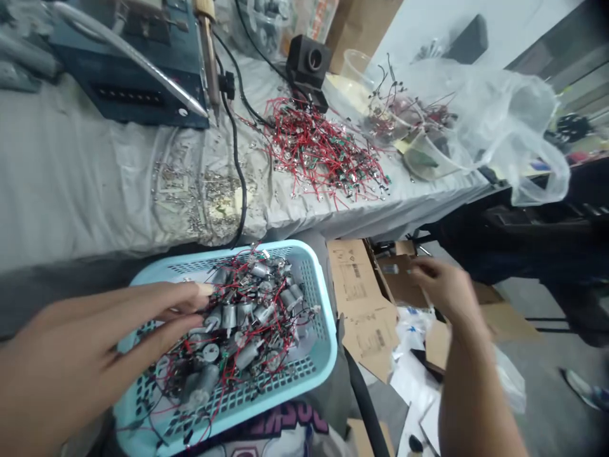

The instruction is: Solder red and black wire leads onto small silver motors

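A light blue plastic basket [328, 317] holds a heap of small silver motors [250, 352] with red and black wires. My left hand [157, 311] reaches over its left side, fingers stretched out and thumb apart, the tips at the motors. I cannot see anything held there. Off to the right, my right hand [445, 289] is above an opened cardboard box [356, 273]. Its fingers are curled together and slightly blurred; whatever may be between them is hidden. A small pale thing [390, 269] shows just left of those fingers, too blurred to name.
On the covered table [118, 184] lie a pile of red-wired parts [328, 149], a soldering iron [209, 63] and a blue-grey machine [128, 82]. Plastic tubs [431, 155] and a clear bag [514, 120] sit at right. A black cable [238, 171] crosses the table's front edge.
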`<state>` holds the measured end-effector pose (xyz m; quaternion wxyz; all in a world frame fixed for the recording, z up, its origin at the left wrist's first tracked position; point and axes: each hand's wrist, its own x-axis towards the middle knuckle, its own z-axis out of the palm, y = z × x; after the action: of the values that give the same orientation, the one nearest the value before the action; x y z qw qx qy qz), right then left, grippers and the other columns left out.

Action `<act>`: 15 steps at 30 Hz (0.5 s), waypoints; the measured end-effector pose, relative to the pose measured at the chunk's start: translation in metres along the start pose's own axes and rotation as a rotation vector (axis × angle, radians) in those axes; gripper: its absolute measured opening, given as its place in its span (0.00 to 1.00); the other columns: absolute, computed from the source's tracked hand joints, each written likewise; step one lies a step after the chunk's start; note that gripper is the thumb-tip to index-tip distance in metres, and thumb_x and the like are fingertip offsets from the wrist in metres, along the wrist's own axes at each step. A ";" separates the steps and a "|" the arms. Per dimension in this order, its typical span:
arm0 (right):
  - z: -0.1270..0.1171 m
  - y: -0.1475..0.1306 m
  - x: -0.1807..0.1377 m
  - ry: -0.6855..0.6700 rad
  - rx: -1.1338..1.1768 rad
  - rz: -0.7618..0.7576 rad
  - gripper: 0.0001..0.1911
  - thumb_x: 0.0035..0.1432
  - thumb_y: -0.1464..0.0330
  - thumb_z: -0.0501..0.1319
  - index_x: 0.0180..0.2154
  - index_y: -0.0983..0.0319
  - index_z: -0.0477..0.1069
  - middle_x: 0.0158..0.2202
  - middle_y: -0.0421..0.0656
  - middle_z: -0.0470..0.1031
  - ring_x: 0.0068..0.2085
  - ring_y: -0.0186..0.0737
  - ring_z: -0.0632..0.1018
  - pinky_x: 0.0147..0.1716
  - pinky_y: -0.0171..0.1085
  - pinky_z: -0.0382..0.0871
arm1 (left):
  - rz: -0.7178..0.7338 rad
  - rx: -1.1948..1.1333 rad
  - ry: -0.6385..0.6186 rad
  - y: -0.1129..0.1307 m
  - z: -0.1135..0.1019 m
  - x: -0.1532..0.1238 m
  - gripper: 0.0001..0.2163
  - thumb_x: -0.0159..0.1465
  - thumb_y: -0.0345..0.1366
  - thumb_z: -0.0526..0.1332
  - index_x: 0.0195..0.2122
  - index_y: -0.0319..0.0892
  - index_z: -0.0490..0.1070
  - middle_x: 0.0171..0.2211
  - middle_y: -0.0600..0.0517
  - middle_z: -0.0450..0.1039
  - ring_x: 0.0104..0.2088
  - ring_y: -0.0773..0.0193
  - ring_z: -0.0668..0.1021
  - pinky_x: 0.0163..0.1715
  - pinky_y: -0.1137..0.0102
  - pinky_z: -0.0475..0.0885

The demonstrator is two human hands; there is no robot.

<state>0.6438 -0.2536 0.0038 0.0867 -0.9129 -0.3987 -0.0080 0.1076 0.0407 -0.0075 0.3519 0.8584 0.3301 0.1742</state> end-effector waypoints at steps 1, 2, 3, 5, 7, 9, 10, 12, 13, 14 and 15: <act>0.025 -0.002 0.001 -0.108 -0.033 0.077 0.15 0.76 0.58 0.73 0.39 0.61 0.82 0.32 0.40 0.83 0.30 0.36 0.81 0.33 0.35 0.77 | 0.020 0.044 -0.029 0.000 0.001 0.002 0.13 0.80 0.54 0.65 0.57 0.70 0.89 0.54 0.63 0.93 0.53 0.48 0.94 0.63 0.52 0.88; 0.048 -0.006 0.001 -0.210 -0.054 0.139 0.16 0.77 0.56 0.73 0.40 0.61 0.82 0.35 0.40 0.83 0.33 0.36 0.82 0.36 0.36 0.80 | 0.042 0.079 -0.064 0.002 0.001 0.005 0.15 0.82 0.54 0.62 0.58 0.68 0.89 0.55 0.62 0.93 0.53 0.51 0.93 0.65 0.54 0.87; 0.068 -0.013 0.000 -0.290 -0.072 0.198 0.17 0.77 0.55 0.73 0.42 0.62 0.82 0.38 0.40 0.83 0.36 0.38 0.83 0.39 0.37 0.81 | 0.066 0.100 -0.100 0.004 0.000 0.007 0.16 0.83 0.54 0.61 0.59 0.65 0.89 0.55 0.60 0.93 0.54 0.53 0.93 0.67 0.57 0.86; 0.098 -0.028 -0.005 -0.403 -0.099 0.281 0.17 0.78 0.54 0.72 0.47 0.63 0.83 0.45 0.43 0.85 0.43 0.42 0.86 0.45 0.41 0.85 | 0.126 0.104 -0.150 0.009 -0.003 0.013 0.19 0.85 0.53 0.58 0.61 0.59 0.89 0.57 0.57 0.92 0.54 0.54 0.93 0.67 0.59 0.85; 0.112 -0.044 -0.007 -0.459 -0.117 0.328 0.19 0.78 0.53 0.72 0.53 0.63 0.83 0.52 0.46 0.86 0.49 0.45 0.87 0.51 0.46 0.86 | 0.189 0.111 -0.187 0.012 -0.006 0.018 0.19 0.86 0.50 0.57 0.63 0.56 0.88 0.59 0.55 0.92 0.56 0.53 0.92 0.66 0.58 0.86; 0.115 -0.057 -0.002 -0.474 -0.128 0.344 0.21 0.79 0.53 0.71 0.58 0.63 0.82 0.56 0.49 0.85 0.53 0.48 0.87 0.56 0.50 0.86 | 0.242 0.129 -0.245 0.012 -0.007 0.020 0.18 0.85 0.45 0.58 0.63 0.54 0.88 0.60 0.52 0.91 0.58 0.52 0.92 0.64 0.57 0.87; 0.113 -0.063 0.002 -0.472 -0.131 0.342 0.21 0.79 0.53 0.71 0.60 0.63 0.82 0.58 0.50 0.84 0.54 0.48 0.86 0.57 0.52 0.86 | 0.264 0.141 -0.279 0.011 -0.006 0.019 0.16 0.85 0.42 0.59 0.62 0.54 0.88 0.59 0.51 0.91 0.58 0.51 0.91 0.63 0.57 0.87; 0.105 -0.076 0.012 -0.460 -0.135 0.324 0.22 0.79 0.53 0.71 0.60 0.63 0.81 0.58 0.50 0.84 0.55 0.48 0.86 0.58 0.53 0.85 | 0.306 0.170 -0.337 0.007 -0.001 0.015 0.15 0.82 0.36 0.62 0.59 0.54 0.89 0.57 0.50 0.91 0.58 0.50 0.91 0.62 0.57 0.87; 0.099 -0.084 0.017 -0.452 -0.133 0.305 0.21 0.79 0.53 0.71 0.59 0.63 0.81 0.57 0.50 0.85 0.54 0.48 0.86 0.59 0.53 0.85 | 0.320 0.186 -0.351 0.005 0.002 0.012 0.15 0.80 0.33 0.63 0.58 0.54 0.89 0.57 0.50 0.91 0.58 0.50 0.90 0.62 0.58 0.86; 0.091 -0.092 0.020 -0.441 -0.125 0.278 0.20 0.79 0.54 0.71 0.58 0.63 0.82 0.55 0.50 0.85 0.53 0.48 0.86 0.58 0.52 0.84 | 0.325 0.201 -0.350 0.004 0.006 0.009 0.15 0.79 0.31 0.64 0.58 0.54 0.88 0.56 0.49 0.91 0.57 0.50 0.90 0.62 0.58 0.86; 0.083 -0.102 0.021 -0.428 -0.110 0.240 0.19 0.79 0.55 0.71 0.58 0.62 0.82 0.53 0.49 0.86 0.51 0.47 0.87 0.57 0.52 0.84 | 0.327 0.214 -0.345 0.002 0.010 0.006 0.15 0.79 0.31 0.64 0.58 0.54 0.88 0.55 0.49 0.90 0.56 0.51 0.90 0.62 0.59 0.85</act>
<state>0.5793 -0.1564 -0.0603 -0.0492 -0.9380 -0.2958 0.1739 0.1183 0.0385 -0.0125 0.2773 0.9497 0.1386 0.0440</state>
